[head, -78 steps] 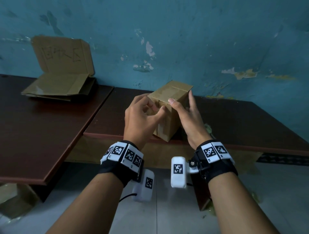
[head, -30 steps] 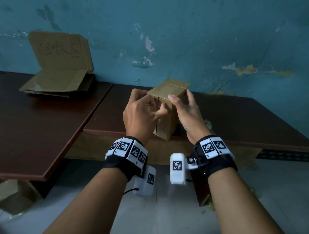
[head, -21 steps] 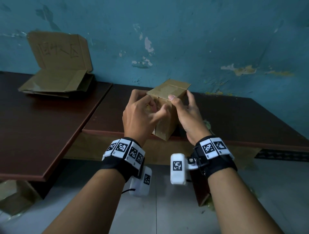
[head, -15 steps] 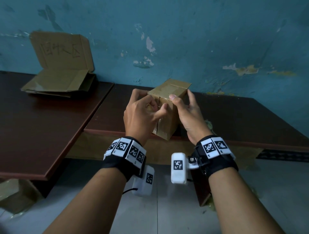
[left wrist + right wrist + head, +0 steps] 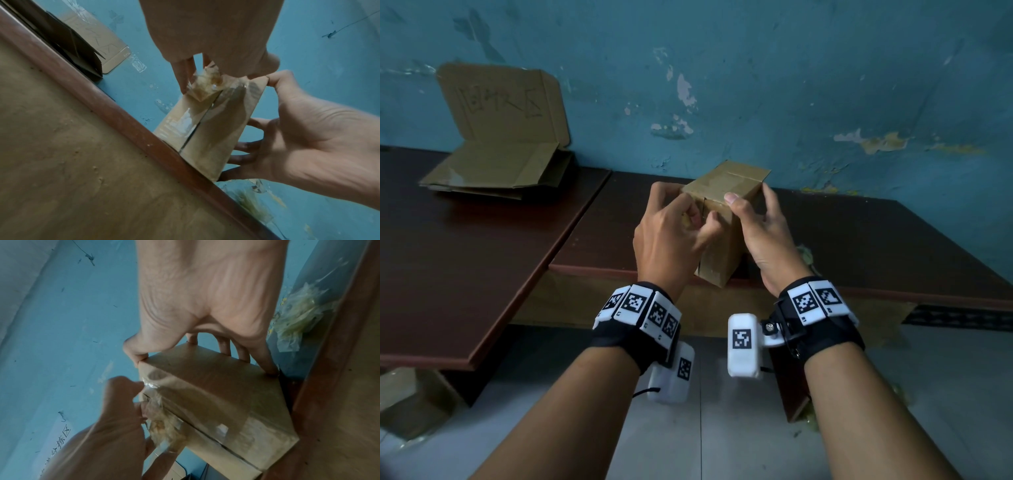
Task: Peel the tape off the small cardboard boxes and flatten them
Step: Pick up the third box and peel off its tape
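A small cardboard box [image 5: 719, 253] stands tilted at the front edge of the right table [image 5: 876, 246]. Clear tape runs down the seam of its near face. My left hand [image 5: 702, 217] pinches a crumpled, lifted end of the tape [image 5: 207, 84] near the top of that seam. My right hand [image 5: 749, 197] grips the box, thumb on the upper near corner and fingers down its right side. In the right wrist view the box [image 5: 205, 386] sits under my right hand [image 5: 201, 363], with the tape [image 5: 164, 426] bunched at my left fingers.
Flattened cardboard [image 5: 493, 168] lies stacked at the back of the left table [image 5: 465, 257], with a lettered cardboard sheet [image 5: 503, 106] leaning on the blue wall. A wad of peeled tape [image 5: 804, 255] lies right of the box. Another box [image 5: 407, 401] sits on the floor.
My left thumb and fingers have shifted slightly on the tape end at the top of the seam. The box and my right hand have stayed almost still.
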Tool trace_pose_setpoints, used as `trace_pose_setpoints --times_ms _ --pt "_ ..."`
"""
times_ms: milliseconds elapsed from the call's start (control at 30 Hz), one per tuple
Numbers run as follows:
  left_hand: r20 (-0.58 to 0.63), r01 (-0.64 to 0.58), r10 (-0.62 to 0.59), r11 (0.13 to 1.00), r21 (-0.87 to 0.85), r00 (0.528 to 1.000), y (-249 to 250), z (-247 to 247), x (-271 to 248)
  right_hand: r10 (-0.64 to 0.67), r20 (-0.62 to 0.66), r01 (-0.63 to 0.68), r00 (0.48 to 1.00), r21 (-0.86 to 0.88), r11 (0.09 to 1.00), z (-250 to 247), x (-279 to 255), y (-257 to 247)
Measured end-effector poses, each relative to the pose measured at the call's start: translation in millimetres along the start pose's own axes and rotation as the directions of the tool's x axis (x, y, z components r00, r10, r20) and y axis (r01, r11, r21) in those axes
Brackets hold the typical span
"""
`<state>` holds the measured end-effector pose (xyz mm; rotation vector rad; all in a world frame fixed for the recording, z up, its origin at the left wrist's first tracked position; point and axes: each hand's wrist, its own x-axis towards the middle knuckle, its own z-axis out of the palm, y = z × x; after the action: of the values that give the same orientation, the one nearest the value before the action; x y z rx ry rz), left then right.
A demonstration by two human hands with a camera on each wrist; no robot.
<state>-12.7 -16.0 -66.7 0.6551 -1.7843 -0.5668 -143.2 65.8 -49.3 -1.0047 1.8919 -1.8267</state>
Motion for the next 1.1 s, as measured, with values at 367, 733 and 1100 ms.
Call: trace_pose_setpoints --times_ms 367,733,1100 --pt "0.082 -0.055 0.061 0.996 -0.074 0.995 -11 -10 3 0.009 0.007 -0.009 1.000 0.020 1.000 -1 -1 -2" --pt "0.023 -0.081 0.078 0.977 0.196 0.997 6 -2 -4 0.023 0.002 -0.023 1.000 -0.003 1.000 1 -2 -4" --pt "0.136 -0.096 0.087 0.993 0.067 0.987 1 -11 -2 0.037 -0.025 -0.037 0.999 -0.007 0.999 -2 -6 -9"
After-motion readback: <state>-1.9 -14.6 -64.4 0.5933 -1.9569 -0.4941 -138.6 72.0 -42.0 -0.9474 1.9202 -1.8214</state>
